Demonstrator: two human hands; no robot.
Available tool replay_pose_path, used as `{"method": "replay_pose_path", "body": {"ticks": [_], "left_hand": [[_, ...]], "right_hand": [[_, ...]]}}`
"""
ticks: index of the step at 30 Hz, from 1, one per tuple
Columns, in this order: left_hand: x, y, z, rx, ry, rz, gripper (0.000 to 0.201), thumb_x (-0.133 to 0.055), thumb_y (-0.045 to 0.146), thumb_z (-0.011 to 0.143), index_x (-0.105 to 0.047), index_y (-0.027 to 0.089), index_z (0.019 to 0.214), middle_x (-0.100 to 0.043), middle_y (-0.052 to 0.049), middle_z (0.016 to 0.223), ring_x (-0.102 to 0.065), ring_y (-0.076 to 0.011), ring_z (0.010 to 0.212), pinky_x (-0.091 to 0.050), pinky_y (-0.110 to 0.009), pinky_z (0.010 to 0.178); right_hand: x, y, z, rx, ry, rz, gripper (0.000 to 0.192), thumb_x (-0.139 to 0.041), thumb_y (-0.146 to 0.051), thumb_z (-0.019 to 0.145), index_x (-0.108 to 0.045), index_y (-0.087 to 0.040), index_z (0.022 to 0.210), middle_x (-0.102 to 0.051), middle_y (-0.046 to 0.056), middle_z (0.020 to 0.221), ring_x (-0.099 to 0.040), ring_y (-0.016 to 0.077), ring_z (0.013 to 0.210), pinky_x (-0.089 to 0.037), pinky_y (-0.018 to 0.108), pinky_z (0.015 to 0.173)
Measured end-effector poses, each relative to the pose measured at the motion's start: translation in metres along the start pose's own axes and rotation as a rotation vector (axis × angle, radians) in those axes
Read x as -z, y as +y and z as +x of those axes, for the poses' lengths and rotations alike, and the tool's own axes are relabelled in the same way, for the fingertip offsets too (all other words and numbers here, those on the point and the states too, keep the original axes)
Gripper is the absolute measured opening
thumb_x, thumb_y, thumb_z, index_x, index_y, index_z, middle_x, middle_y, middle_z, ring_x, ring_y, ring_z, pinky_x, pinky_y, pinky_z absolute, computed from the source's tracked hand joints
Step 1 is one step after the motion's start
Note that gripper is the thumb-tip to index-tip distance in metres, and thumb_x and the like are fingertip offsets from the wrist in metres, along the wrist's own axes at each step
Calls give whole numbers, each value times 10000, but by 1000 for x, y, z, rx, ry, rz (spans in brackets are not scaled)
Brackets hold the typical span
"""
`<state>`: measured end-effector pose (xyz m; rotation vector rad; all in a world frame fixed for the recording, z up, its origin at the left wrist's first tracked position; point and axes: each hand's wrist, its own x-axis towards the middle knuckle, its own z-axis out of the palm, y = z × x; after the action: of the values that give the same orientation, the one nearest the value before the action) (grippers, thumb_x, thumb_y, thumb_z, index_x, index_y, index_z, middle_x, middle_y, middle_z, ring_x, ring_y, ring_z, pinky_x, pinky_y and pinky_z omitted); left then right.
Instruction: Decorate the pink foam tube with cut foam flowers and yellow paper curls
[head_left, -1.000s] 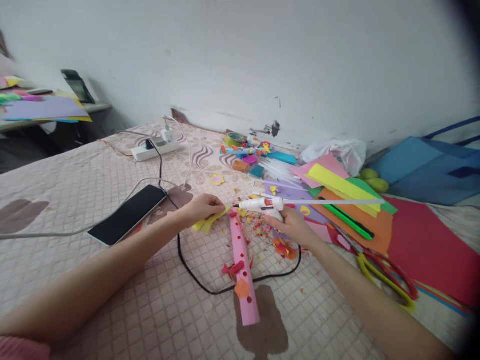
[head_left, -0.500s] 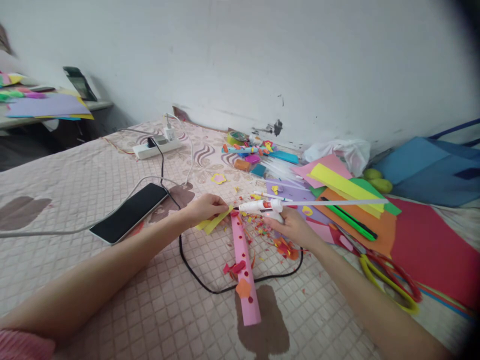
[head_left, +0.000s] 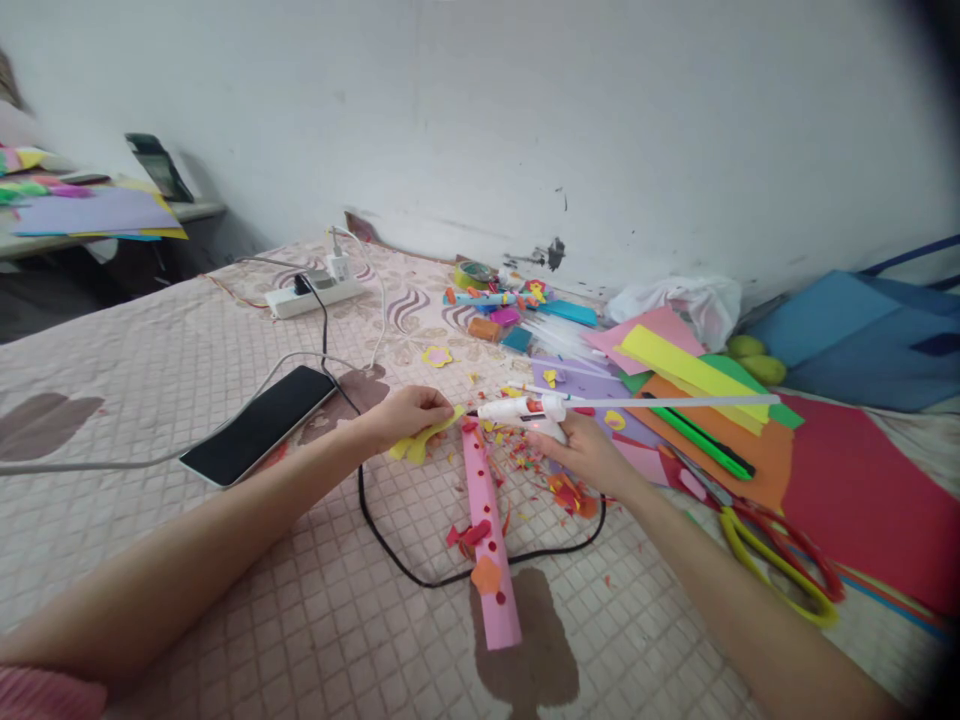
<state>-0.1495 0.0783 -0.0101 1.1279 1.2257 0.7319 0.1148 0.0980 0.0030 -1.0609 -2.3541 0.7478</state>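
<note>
Our left hand (head_left: 405, 412) is closed in a pinch on a yellow paper cutout (head_left: 418, 441), which hangs from the fingertips just above the bedspread (head_left: 150, 380). Our right hand (head_left: 589, 452) is wrapped around the grip of a white glue gun (head_left: 523, 409), its nozzle pointing toward nine o'clock and almost meeting the cutout, with a long clear glue stick (head_left: 675, 402) running out of its back toward three o'clock. Right below the nozzle, at six o'clock from it, begins a pink paper tube (head_left: 487, 535) that lies flat on the bedspread and runs toward us, dotted with red spots and carrying an orange shape (head_left: 485, 576) near its closer end. A black cord (head_left: 390, 540) loops on the cloth around the tube. At nine o'clock from our left hand lies a black phone (head_left: 259, 424), and farther off at eleven o'clock a white power strip (head_left: 309, 296). At three o'clock from our right hand a stack of coloured paper sheets (head_left: 705, 400) is spread out, with yellow-handled scissors (head_left: 780, 565) at four o'clock. Small paper scraps (head_left: 525, 460) litter the cloth between tube and right hand.
</note>
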Motion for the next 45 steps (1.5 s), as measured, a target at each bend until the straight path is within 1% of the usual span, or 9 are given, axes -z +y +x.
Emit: {"method": "replay_pose_path", "body": {"ticks": [6,8,11,13,17,20,24,34,45], "left_hand": [[-1,2,-1,-6,-21,-92,235,-650,325,723,-474,176,773,-539,45,565,-523,-80,455,-406,-184,433],[-1,3,-1,-25,-29,-112,234,-649,321,721,-475,172,767,-527,51,557,-510,-69,453,-402,-175,440],[-1,4,-1,-78,-20,-21,184,-629,282,737,-495,156,736,-521,53,520,-452,-45,413,-346,-147,409],[0,3,0,-87,-4,71,148,-615,255,746,-519,146,722,-532,47,500,-427,-40,393,-313,-144,387],[1,0,2,-9,17,81,160,-632,280,739,-551,143,727,-617,16,588,-536,-69,462,-413,-167,450],[-1,1,2,28,3,-17,174,-649,281,736,-558,133,735,-674,-25,707,-633,-105,610,-498,-206,594],[-5,6,0,77,2,-158,133,-640,205,752,-537,130,717,-684,-35,740,-665,-126,705,-518,-243,699],[-6,5,1,73,-3,-192,108,-622,175,776,-544,130,716,-687,-36,735,-675,-134,720,-527,-251,707],[-6,3,3,55,5,-165,114,-633,192,766,-552,128,719,-693,-40,747,-673,-135,707,-526,-251,695]], "right_hand": [[-2,3,-1,4,22,45,348,-500,-429,835,-617,-198,1068,-681,39,935,-603,228,793,-451,314,697],[-2,5,-1,-26,26,43,346,-491,-447,836,-631,-187,1017,-678,38,867,-598,222,754,-449,307,668],[-2,7,-2,-70,20,45,345,-476,-469,840,-643,-173,897,-659,36,757,-580,207,680,-439,293,619],[-2,6,-2,-57,15,55,336,-482,-459,838,-640,-172,911,-666,41,797,-581,208,699,-438,294,628],[-1,1,-1,-16,5,36,332,-494,-435,834,-627,-180,1000,-671,41,840,-577,210,709,-433,298,635],[-1,-2,0,-7,-7,-3,318,-483,-431,840,-631,-182,973,-664,37,800,-566,207,679,-423,293,612],[-1,-4,1,12,-15,-41,310,-470,-431,849,-638,-188,941,-668,38,826,-573,223,728,-422,302,645],[4,-10,0,5,-3,-120,310,-477,-440,849,-647,-185,797,-643,20,673,-537,187,589,-365,268,552],[6,-5,-8,-56,-7,-150,323,-482,-441,838,-641,-159,835,-627,22,655,-530,186,595,-368,267,531]]}}
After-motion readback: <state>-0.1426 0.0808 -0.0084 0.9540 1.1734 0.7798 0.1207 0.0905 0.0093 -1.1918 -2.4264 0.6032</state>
